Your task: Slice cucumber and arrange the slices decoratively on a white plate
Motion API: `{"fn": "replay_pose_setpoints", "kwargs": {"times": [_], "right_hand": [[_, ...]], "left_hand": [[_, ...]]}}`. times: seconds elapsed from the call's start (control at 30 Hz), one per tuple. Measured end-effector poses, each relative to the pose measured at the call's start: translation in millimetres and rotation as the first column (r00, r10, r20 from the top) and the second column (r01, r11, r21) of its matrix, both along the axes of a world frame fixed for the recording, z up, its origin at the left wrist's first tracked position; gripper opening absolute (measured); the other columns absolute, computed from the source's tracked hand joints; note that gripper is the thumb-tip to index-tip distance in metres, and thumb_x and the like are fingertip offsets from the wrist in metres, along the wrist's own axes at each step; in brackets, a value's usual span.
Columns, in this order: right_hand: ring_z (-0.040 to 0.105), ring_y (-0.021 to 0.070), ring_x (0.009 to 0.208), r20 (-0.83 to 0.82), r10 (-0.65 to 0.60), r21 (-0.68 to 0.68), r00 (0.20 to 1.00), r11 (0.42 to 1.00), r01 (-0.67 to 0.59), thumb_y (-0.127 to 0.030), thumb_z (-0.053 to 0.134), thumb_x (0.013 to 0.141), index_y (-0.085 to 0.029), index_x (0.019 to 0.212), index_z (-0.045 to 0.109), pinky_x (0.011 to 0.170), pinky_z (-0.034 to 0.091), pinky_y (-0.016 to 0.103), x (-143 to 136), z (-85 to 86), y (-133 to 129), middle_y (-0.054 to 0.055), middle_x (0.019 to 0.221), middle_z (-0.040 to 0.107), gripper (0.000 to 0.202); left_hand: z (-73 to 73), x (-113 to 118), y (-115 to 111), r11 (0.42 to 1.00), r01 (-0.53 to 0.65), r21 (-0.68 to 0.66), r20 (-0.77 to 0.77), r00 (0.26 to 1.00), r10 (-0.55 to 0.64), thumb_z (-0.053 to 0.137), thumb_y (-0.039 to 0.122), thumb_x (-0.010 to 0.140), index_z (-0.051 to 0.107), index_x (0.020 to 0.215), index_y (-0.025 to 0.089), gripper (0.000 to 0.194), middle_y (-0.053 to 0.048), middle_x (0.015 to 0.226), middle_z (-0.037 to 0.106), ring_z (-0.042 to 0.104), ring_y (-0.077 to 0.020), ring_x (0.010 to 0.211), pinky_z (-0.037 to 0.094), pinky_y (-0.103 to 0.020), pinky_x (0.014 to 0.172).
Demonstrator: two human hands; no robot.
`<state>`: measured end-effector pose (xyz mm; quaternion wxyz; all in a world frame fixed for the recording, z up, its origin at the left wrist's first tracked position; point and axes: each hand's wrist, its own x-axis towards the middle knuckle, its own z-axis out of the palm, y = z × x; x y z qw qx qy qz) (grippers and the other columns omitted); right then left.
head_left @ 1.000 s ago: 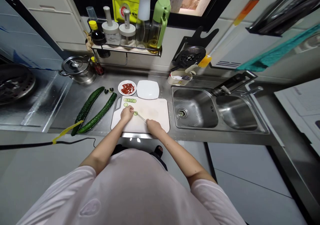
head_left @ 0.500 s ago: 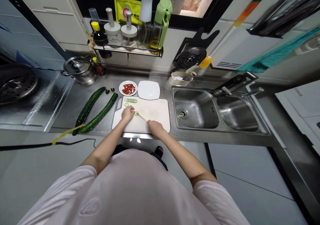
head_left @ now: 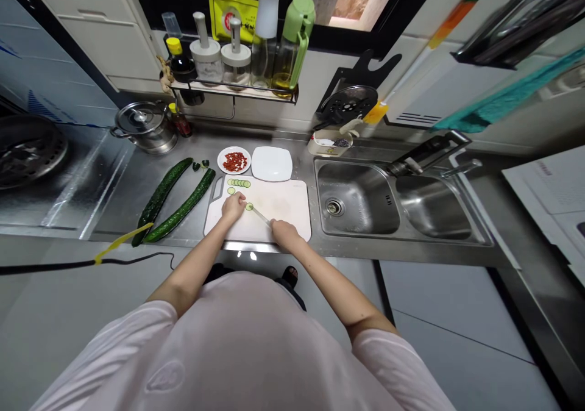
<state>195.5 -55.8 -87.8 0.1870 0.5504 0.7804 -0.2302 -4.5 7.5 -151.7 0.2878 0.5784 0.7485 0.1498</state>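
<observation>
Basically gripping knife (head_left: 261,216) w/ R hand (head_left: 284,234) closed round handle, blade tip at cucumber slice (head_left: 249,207) mid white cutting bd (head_left: 286,200). Curling fingers of L hand (head_left: 233,206) just L of that slice, can't tell if pinching anything. Also seeing row of slices (head_left: 239,183) nr bd's far L corner, plus 2 long cucumbers (head_left: 185,211) on counter (head_left: 109,213) to L.

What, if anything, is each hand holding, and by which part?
Right hand: knife, by the handle end, hidden in the fist. Left hand: beside a slice; can't tell if it grips anything.
</observation>
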Motion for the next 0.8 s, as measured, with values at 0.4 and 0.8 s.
{"fn": "replay_pose_setpoints", "kwargs": {"times": [0.4,0.8], "right_hand": [[0.063,0.0225,0.100,-0.001,-0.007,-0.006,1.000,1.000,0.007,-0.007,0.037,0.089,-0.013,0.112,0.056,0.078,0.048,0.030,-6.7,0.2,8.3,0.016,0.106,0.065,0.030],[0.064,0.0225,0.098,-0.004,-0.015,-0.005,1.000,1.000,0.015,-0.006,0.038,0.089,-0.013,0.112,0.057,0.077,0.047,0.030,-8.6,2.8,8.2,0.016,0.106,0.065,0.030]], "left_hand": [[-2.4,-1.6,0.2,1.000,0.006,0.007,0.012,1.000,-0.006,0.060,0.025,0.078,0.063,0.093,0.026,0.016,0.000,0.087,0.068,0.060,-0.0155,0.081,0.040,-0.024,0.066],[2.5,0.2,-0.7,1.000,-0.006,-0.013,-0.002,1.000,0.006,0.061,0.027,0.079,0.063,0.095,0.026,0.017,0.000,0.091,0.068,0.061,-0.0156,0.084,0.041,-0.024,0.068]]}}
